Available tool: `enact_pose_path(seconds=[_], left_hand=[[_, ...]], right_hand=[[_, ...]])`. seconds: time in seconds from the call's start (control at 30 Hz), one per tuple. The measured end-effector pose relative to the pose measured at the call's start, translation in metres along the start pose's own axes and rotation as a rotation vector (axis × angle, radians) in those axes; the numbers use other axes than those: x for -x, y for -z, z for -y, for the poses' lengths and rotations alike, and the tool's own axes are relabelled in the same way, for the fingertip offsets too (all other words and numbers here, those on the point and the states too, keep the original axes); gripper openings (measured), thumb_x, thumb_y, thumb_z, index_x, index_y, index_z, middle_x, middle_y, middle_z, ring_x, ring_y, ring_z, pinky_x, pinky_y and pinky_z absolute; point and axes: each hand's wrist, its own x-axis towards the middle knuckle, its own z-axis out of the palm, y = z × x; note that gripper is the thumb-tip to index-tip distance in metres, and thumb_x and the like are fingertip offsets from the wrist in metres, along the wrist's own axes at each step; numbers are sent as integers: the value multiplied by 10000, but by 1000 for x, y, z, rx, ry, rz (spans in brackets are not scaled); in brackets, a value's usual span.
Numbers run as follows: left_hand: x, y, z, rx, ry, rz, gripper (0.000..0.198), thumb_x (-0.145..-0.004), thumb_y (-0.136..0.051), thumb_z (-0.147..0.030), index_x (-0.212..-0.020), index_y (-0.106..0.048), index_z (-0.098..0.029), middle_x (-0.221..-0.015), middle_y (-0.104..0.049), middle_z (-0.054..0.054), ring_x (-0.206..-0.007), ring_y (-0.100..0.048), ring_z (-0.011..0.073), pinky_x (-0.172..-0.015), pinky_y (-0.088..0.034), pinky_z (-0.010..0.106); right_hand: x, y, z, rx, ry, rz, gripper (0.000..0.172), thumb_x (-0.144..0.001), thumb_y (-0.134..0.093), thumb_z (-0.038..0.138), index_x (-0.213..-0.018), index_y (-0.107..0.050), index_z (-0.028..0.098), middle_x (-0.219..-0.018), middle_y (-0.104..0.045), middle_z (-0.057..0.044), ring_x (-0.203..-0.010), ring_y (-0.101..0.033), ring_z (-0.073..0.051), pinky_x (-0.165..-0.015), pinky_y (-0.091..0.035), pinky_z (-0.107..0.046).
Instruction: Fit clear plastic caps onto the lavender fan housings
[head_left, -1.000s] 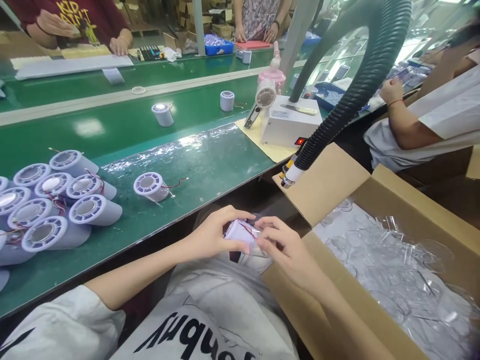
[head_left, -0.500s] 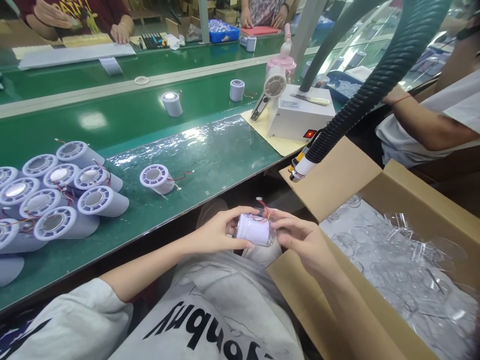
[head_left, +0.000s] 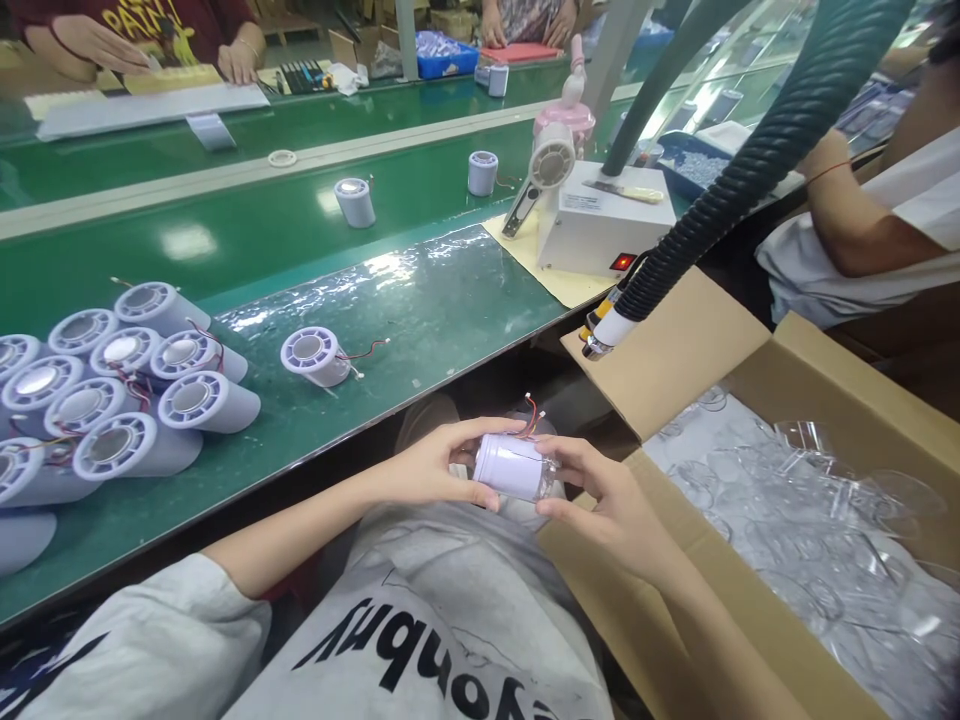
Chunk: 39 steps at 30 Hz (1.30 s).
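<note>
A pale lavender cylindrical housing (head_left: 508, 468) lies on its side between my hands, above my lap. My left hand (head_left: 433, 465) is closed round its left end, thumb below and fingers above. My right hand (head_left: 611, 500) grips the other end, where a clear plastic cap (head_left: 547, 482) shows between thumb and fingers. Thin red and dark wires (head_left: 532, 415) with small white connectors stick up from the top. On the bench to the left, a similar housing (head_left: 324, 362) stands alone, near a cluster of several more housings (head_left: 131, 445).
An open cardboard box (head_left: 855, 400) of clear plastic parts (head_left: 810, 540) is at my right. A ribbed hose (head_left: 750, 180) arches over it. A white machine (head_left: 600, 225) and a small fan (head_left: 551, 160) stand on the bench edge. Co-workers sit across and at right.
My right hand's fingers have closed further round the clear end, with the thumb now underneath. The wires stand more upright. Two housings on the belt have shifted slightly to the right.
</note>
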Motion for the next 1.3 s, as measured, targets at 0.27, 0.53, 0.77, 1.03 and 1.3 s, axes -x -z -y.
enact_pose_path(seconds=[0.27, 0.53, 0.77, 1.03, 1.3], left_hand=[[1, -2, -6, -99, -65, -5, 748, -669, -848, -197, -1353, -561, -287, -1430, -539, 110, -1266, -563, 279, -1026, -486, 380], [2, -3, -8, -155, -72, -4, 742, -670, -846, -207, -1352, -561, -279, -1353, -582, 105, -1214, -585, 269, -985, -509, 381], [2, -3, -9, -166, -92, 15, 756, -669, -850, -232, -1363, -554, -272, -1360, -579, 116, -1231, -571, 282, -1010, -497, 396], [1, -1, -4, -172, -169, 47, 804, -657, -858, -190, -1382, -531, -310, -1438, -530, 102, -1320, -513, 288, -1079, -450, 427], [1, -5, -3, -246, -223, 27, 708, -691, -836, -203, -1337, -569, -314, -1459, -505, 88, -1365, -456, 276, -1066, -457, 403]], right_hand=[[3, 0, 3, -238, -189, 27, 355, -866, -717, 342, -1181, -570, 270, -1127, -630, -45, -996, -633, -224, -813, -565, -341], [-1, -4, 5, -377, -315, 11, 390, -849, -698, 482, -1116, -565, 229, -913, -659, -35, -833, -653, -210, -727, -563, -328], [-2, -10, -1, -510, -411, 11, 447, -862, -643, 602, -999, -554, 187, -778, -655, -16, -614, -659, -157, -594, -557, -272], [-5, -19, 6, -628, -544, 3, 571, -770, -625, 750, -827, -527, 191, -587, -641, -5, -451, -605, -132, -443, -504, -206], [-4, -17, 2, -726, -721, 109, 670, -842, -480, 776, -743, -632, 131, -561, -647, -71, -399, -574, -96, -352, -437, -126]])
